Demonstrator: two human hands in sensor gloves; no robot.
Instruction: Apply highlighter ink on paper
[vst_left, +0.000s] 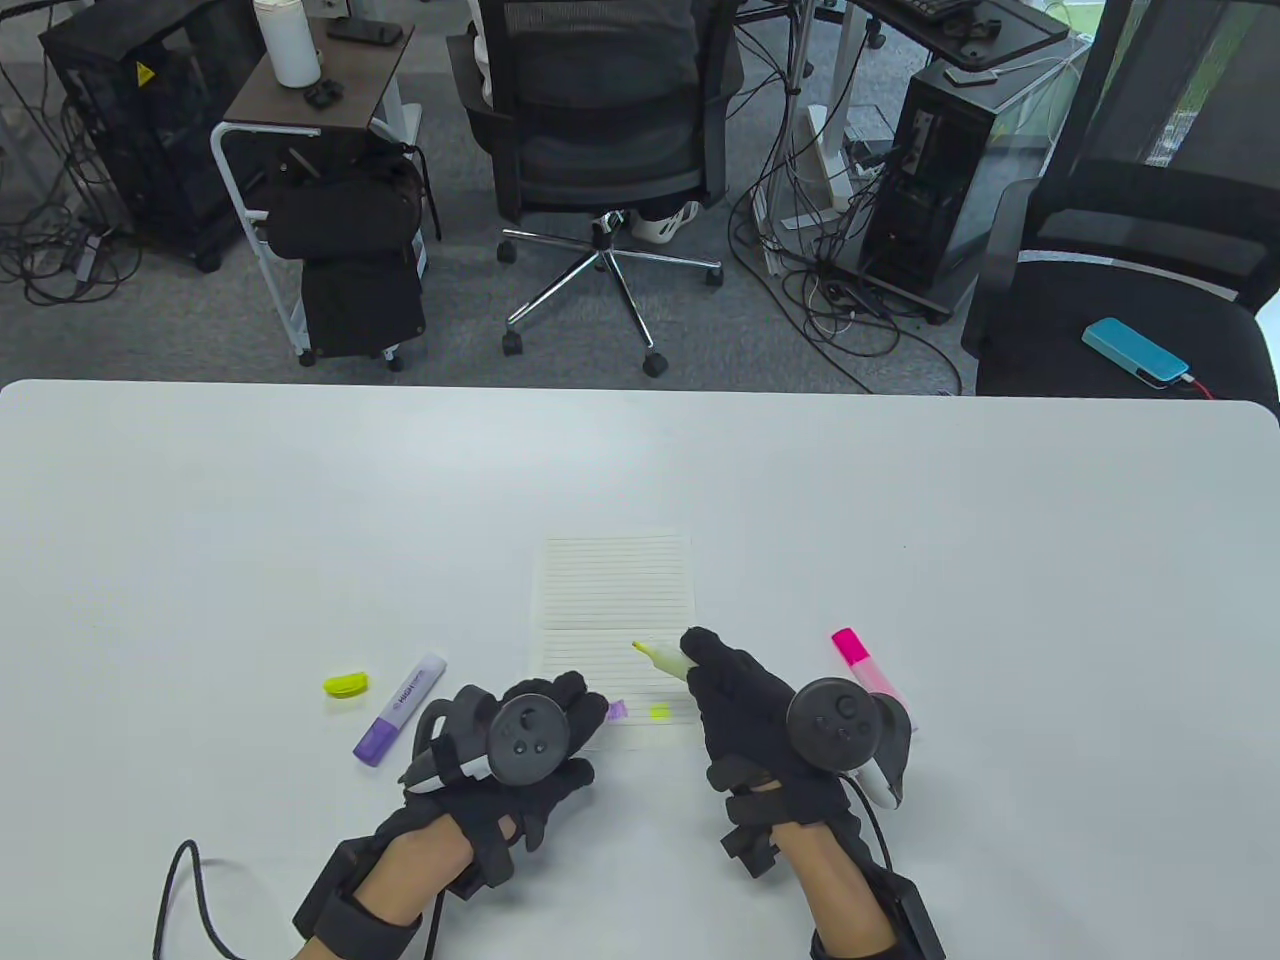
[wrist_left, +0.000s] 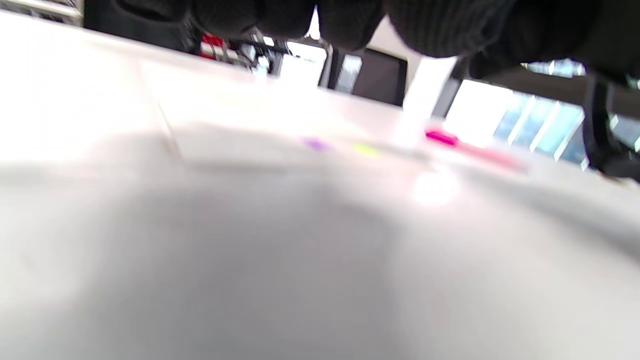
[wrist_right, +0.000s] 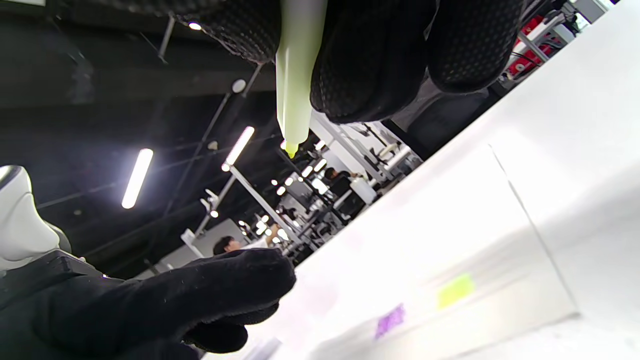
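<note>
A lined sheet of paper (vst_left: 615, 610) lies on the white table (vst_left: 300, 520), with a purple mark (vst_left: 618, 710) and a yellow mark (vst_left: 660, 713) near its front edge. My right hand (vst_left: 735, 700) grips an uncapped yellow highlighter (vst_left: 662, 657), its tip raised over the paper's lower part; the right wrist view shows the highlighter (wrist_right: 295, 75) between my fingers, tip clear of the paper (wrist_right: 450, 240). My left hand (vst_left: 530, 735) rests on the paper's front left corner, fingers curled. The left wrist view is blurred and shows the marks faintly.
The yellow cap (vst_left: 347, 685) and a capped purple highlighter (vst_left: 400, 708) lie left of my left hand. A pink highlighter (vst_left: 865, 672) lies right of my right hand. Office chairs and computer towers stand beyond the table's far edge.
</note>
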